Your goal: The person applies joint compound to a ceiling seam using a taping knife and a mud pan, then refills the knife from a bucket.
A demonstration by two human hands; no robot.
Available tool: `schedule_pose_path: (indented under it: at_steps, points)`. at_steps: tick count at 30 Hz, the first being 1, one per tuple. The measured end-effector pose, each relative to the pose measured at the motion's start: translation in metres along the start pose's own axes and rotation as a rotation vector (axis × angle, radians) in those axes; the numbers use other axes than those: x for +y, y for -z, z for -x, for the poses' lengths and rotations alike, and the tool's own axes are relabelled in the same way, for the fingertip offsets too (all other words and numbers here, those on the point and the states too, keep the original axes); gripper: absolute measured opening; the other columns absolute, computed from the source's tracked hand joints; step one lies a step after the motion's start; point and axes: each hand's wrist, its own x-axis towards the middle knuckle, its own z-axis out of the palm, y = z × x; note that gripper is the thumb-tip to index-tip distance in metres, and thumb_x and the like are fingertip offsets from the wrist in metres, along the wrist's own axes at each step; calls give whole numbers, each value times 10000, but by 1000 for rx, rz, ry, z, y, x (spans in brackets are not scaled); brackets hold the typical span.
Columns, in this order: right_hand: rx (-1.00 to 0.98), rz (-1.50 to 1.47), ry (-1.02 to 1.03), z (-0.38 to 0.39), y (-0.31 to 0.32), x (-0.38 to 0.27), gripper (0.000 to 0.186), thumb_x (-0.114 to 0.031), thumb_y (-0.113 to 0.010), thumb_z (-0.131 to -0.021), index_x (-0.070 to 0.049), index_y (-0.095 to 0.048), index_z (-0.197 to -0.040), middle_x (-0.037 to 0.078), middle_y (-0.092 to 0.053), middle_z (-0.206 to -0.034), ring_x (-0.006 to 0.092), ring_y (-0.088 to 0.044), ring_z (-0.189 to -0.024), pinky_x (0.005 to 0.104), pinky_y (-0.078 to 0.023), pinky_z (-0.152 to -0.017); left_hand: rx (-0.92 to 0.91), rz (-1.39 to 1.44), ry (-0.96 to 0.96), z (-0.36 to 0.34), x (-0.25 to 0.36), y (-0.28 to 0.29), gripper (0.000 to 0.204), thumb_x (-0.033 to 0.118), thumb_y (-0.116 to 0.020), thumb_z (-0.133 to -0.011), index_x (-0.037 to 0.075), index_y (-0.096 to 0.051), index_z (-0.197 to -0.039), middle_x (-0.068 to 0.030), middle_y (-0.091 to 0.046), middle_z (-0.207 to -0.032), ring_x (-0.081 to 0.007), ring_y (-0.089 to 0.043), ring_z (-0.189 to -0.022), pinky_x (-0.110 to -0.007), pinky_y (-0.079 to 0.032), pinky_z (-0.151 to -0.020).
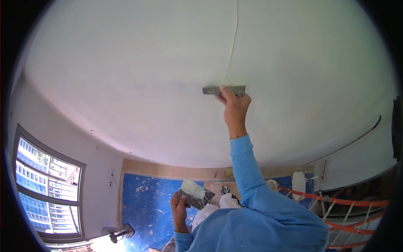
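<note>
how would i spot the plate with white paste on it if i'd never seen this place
Find the blue floor covering at the picture's lower left. Over its right side, the left-hand grip holds a grey plate. Unlike the narrow blade in the right-hand grip, it looks broad, four-cornered and partly covered with white paste.

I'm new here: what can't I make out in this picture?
Head view:
Grey blade: its far face, turned to the white surface; right hand covers part.
Smeared plate: its underside, facing away; left hand covers part.
Orange ladder: its remainder, cut off by the picture's edge.
</note>
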Motion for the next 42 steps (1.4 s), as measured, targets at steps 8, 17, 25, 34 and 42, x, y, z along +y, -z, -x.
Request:
schedule_pose_path:
  at_steps: [8, 17, 25, 34, 42]
  points:
    - [-73, 1, 102, -17, -45, -68, 196, -79, -701, -839, 81, -632, -930, 95, -633, -894, 158, -639, -768, 364, -623, -764, -25, -14, -32, -3, 6, -3, 163, 96, -543, -903, -29, -612, -983, -58, -627, -742, -106, -543, -585, -264, -452, -528]
    - [-131, -29, 228, -27, -82, -128, 246, -93, -718, -834, 99, -626, -956, 168, -672, -930, 279, -719, -803, 398, -622, -787, -57, 0, -72, -6, -3, 4, 175, 108, -549, -924, -27, -616, -1012, -61, -635, -755, -108, -544, -589, -263, -447, -528]
    - [-187, -38, 331, -42, -113, -174, 239, -67, -714, -815, 126, -617, -916, 157, -649, -888, 289, -721, -740, 363, -632, -715, -72, -20, -99, -7, 2, 1, 209, 107, -554, -919, -31, -617, -1062, -54, -647, -775, -106, -553, -599, -262, -451, -530]
    - [-235, -42, 430, -70, -152, -226, 302, -101, -712, -864, 140, -596, -1004, 219, -661, -962, 299, -715, -824, 375, -612, -809, -75, 36, -134, -7, 9, -4, 158, 96, -548, -917, -25, -604, -1003, -57, -639, -763, -90, -538, -576, -242, -430, -509]
    - [-292, -23, 499, -80, -185, -271, 309, -97, -679, -873, 157, -574, -1014, 265, -620, -1009, 347, -690, -897, 422, -597, -869, -79, -1, -170, 5, 25, -9, 159, 88, -549, -922, -25, -605, -1021, -47, -629, -765, -98, -537, -611, -253, -442, -540]
